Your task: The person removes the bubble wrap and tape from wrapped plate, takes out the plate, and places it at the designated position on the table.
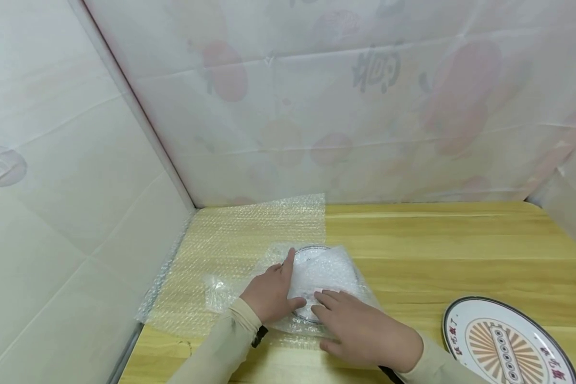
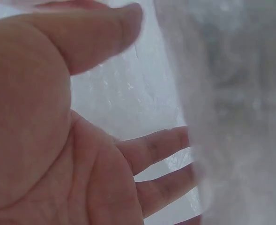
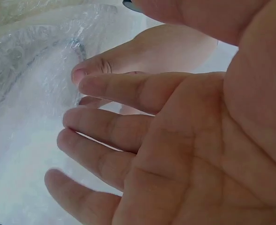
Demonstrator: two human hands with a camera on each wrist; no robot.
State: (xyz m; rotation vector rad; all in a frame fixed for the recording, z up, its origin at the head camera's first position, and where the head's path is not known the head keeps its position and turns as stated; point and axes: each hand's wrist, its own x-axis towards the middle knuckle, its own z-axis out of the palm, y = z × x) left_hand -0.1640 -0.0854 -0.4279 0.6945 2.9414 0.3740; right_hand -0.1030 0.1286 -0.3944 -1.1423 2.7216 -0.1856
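Observation:
A white plate with a dark rim (image 1: 312, 248) lies under folded bubble wrap (image 1: 333, 272) near the middle of the table. My left hand (image 1: 271, 293) lies over the plate's left side, its forefinger pointing away and thumb spread. From the right, my right hand (image 1: 362, 328) reaches over the near edge, fingers extended on or just above the wrap. In the right wrist view its fingers (image 3: 114, 129) are straight and slightly spread, palm bare. Blurred plastic film (image 2: 241, 112) hides the left fingertips in the left wrist view. Neither hand visibly grips anything.
A wide bubble wrap sheet (image 1: 230, 234) spreads beneath and behind the plate to the table's left edge. Another plate (image 1: 506, 341), with an orange ray pattern and red characters, sits at the right front. Pale printed fabric walls (image 1: 317, 106) enclose the wooden table (image 1: 441, 234).

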